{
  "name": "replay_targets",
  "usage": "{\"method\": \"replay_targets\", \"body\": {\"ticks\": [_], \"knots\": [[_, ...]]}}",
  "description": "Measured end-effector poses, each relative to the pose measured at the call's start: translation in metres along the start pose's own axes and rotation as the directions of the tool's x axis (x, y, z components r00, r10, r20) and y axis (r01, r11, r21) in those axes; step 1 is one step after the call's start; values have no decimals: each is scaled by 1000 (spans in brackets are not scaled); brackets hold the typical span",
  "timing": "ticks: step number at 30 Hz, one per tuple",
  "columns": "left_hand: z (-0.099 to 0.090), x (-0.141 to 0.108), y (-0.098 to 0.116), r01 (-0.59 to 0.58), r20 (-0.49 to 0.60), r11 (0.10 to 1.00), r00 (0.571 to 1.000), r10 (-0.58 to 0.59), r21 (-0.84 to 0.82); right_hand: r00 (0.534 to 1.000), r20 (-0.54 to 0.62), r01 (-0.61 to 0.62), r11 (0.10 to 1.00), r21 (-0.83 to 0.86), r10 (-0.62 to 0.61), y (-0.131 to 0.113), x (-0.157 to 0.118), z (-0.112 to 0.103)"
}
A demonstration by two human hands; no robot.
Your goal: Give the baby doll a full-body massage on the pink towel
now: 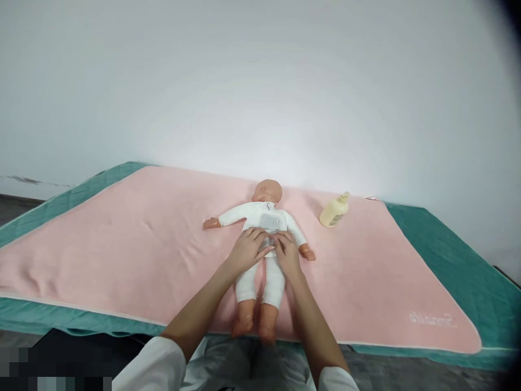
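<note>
A baby doll [274,282] in a white cloth suit lies face down, its head away from me, its arms spread and its feet near the front edge. A pale rectangular panel shows on its upper back. My left hand [249,251] rests on the left side of its lower back, fingers loosely spread and holding nothing. My right hand [287,252] lies on the right side of the lower back, its fingers bent and close to the left fingertips. Whether the right fingers pinch any cloth is too small to tell.
A pink blanket [142,244] covers most of a green padded bed [459,260]. A cream pump bottle [334,210] stands right of the doll's head. A pale wall rises behind the bed.
</note>
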State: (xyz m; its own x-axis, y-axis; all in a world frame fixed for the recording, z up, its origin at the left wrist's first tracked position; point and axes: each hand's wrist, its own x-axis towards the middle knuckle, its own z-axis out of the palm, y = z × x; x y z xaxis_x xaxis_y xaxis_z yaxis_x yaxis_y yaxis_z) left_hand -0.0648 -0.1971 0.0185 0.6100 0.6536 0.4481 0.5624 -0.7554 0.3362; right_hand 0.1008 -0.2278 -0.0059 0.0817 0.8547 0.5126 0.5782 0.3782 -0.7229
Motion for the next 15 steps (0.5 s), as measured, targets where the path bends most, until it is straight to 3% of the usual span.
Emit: {"method": "replay_targets", "body": {"ticks": [5,15], "knots": [[6,3,-8,8,13,1000,1000,-8,-6,998,35,58,998,-22,-57,10,0,4],[14,-3,-12,50,-39,993,998,-55,-111,1000,6,22,1000,22,-22,13,-3,10]]}}
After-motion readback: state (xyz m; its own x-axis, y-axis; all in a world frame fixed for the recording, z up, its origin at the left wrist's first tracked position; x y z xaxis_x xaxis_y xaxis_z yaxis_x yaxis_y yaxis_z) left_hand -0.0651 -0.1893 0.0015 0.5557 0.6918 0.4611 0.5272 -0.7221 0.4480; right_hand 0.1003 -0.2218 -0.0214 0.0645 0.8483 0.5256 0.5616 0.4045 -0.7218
